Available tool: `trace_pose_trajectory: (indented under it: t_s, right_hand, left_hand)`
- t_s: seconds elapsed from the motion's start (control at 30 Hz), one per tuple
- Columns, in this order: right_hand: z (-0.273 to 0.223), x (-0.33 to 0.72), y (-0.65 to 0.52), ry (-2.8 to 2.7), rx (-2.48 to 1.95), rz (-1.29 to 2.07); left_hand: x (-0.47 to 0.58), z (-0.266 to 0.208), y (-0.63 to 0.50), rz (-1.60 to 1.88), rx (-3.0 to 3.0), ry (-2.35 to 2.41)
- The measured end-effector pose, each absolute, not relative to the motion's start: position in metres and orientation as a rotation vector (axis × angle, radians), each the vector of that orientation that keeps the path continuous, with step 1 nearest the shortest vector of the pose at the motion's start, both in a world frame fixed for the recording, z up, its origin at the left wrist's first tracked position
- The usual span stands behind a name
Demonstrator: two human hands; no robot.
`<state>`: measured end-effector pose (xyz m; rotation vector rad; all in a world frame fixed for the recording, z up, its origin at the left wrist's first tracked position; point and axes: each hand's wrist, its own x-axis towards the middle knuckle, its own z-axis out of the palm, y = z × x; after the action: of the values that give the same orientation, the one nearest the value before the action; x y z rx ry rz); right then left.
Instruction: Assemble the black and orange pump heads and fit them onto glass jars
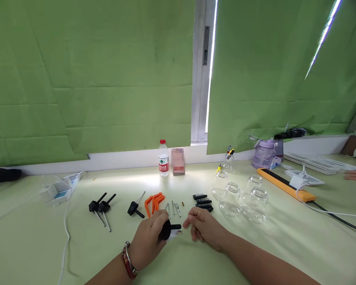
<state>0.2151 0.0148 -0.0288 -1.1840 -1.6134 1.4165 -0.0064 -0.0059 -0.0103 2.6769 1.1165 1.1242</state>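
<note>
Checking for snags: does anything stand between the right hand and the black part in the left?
Nothing visible does: the right hand is just beyond the handle of the black part in the left hand. The screws lie farther back, outside that narrow gap.

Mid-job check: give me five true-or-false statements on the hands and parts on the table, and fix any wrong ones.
1. The left hand holds a rounded black part with a stubby handle. True.
2. The right hand grips a white cable. False: nothing shows in its grasp; it is near the black part's handle.
3. A clear bottle with a red cap and red label stands upright. True.
4. The bent orange pieces lie right of the black pieces with silvery springs. False: in the picture, they lie left of them.
5. Clear rounded jars stand between those spring pieces and an orange-and-black power strip. True.
</note>
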Motion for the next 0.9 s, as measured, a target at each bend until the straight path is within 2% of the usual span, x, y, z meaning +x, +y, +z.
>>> trace_pose_trajectory:
  t_s: [0.13, 0.23, 0.37, 0.53, 0.6, 0.7, 0.9]
  right_hand:
    - [-0.03, 0.212, 0.01, -1.435, -0.984, 1.744]
    - [-0.031, 0.212, 0.011, -1.446, -1.035, 1.716]
    - [-0.028, 0.221, 0.018, -1.517, -1.266, 1.428]
    - [-0.018, 0.229, 0.018, -1.855, -1.326, 0.865]
    - [-0.017, 0.227, 0.015, -1.899, -1.325, 0.82]
    - [-0.021, 0.225, 0.015, -1.834, -1.324, 0.974]
    - [-0.032, 0.237, 0.029, -1.518, -1.395, 1.256]
  left_hand:
    - [0.003, -0.014, -0.006, 1.186, 2.5, 1.04]
    - [0.008, -0.012, -0.008, 1.146, 2.31, 0.993]
    - [0.009, -0.007, -0.008, 0.957, 1.829, 0.838]
    - [0.007, -0.005, -0.001, 0.816, 1.233, 0.746]
    - [0.007, -0.006, 0.003, 0.776, 1.217, 0.867]
    - [0.004, -0.008, 0.009, 0.689, 1.48, 1.04]
    - [-0.007, -0.01, 0.018, 0.659, 1.741, 1.042]
